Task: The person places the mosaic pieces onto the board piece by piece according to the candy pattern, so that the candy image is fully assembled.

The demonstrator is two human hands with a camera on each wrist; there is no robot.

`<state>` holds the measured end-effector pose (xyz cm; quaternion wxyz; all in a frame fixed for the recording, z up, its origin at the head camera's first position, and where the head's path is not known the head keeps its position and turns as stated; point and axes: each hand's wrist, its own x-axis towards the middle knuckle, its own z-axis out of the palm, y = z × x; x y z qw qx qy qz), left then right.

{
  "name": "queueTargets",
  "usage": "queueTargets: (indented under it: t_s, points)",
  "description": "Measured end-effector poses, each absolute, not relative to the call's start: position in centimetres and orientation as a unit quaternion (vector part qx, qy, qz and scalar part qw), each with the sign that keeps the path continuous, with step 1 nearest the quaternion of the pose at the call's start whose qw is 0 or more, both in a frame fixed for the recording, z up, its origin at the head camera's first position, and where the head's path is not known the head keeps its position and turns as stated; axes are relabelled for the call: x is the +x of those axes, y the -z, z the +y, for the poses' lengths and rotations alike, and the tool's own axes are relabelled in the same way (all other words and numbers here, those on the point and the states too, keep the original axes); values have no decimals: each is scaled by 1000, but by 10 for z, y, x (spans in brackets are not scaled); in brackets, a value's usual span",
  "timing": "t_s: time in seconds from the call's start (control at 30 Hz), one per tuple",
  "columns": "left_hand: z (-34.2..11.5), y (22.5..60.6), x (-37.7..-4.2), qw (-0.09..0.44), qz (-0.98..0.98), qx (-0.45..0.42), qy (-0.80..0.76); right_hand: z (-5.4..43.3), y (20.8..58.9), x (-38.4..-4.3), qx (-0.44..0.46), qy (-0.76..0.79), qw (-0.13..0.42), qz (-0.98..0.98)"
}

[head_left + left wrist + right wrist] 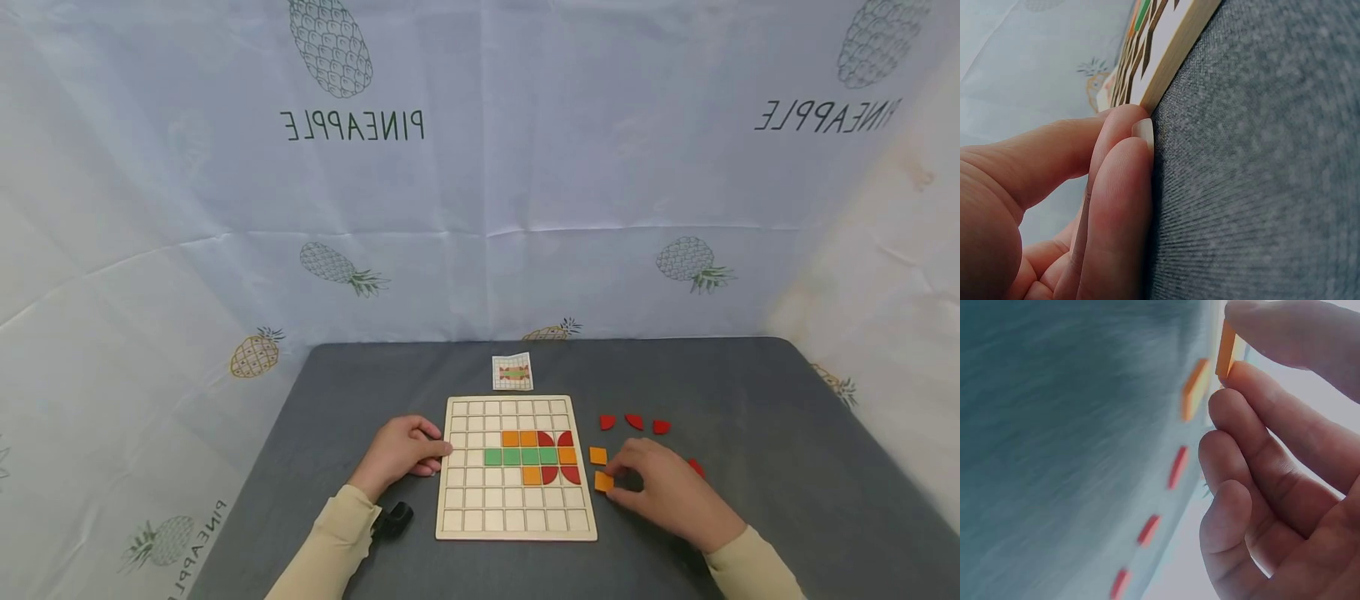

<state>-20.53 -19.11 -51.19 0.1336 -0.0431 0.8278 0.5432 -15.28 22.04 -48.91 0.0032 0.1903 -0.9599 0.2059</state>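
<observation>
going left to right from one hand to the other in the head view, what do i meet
Left hand touching the board's edge → pale wooden grid board → orange square tile held between thumb and finger → right hand holding it.

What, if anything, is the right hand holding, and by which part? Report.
The right hand pinches a flat orange square tile by opposite edges, between thumb and index finger.

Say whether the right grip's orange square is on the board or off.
Off: the right grip pinches the orange square; dark table shows between it and the board.
</observation>
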Motion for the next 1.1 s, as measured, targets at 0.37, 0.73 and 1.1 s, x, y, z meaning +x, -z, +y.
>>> queueTargets:
  t_s: [0.37,0.73,1.1]
  points:
    - [-191,512,-206,134,827,-36,-545,159,479,-177,250,-234,1,-939]
    - [-192,511,-206,131,832,-37,-538,113,487,-182,307,-242,4,-920]
    - [-191,511,-207,134,830,-36,-539,110,489,-180,311,-230,16,-922]
